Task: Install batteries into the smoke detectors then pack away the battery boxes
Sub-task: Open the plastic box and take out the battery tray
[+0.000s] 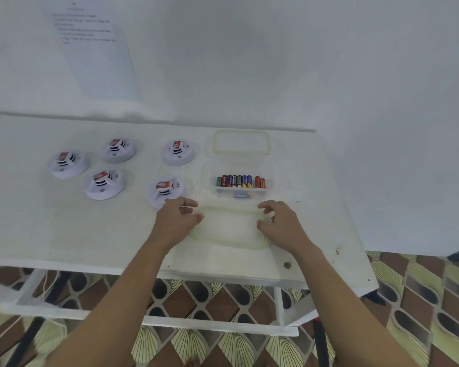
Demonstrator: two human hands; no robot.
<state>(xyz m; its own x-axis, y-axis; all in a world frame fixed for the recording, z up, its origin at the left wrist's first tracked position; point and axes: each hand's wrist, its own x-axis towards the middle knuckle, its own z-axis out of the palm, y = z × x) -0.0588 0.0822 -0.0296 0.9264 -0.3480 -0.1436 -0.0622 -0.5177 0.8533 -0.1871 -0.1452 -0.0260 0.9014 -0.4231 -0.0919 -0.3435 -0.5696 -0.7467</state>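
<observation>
Clear lid (227, 230): left hand (179, 218) and right hand (278, 222) seemingly grip its ends, fingers curled.

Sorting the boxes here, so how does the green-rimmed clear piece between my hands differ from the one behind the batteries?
The near green-rimmed piece sits in front of the batteries, the far green-rimmed piece behind them. The left hand and right hand flank the near one's ends, grip unclear; nothing touches the far one. Both are clear and rectangular.
</observation>
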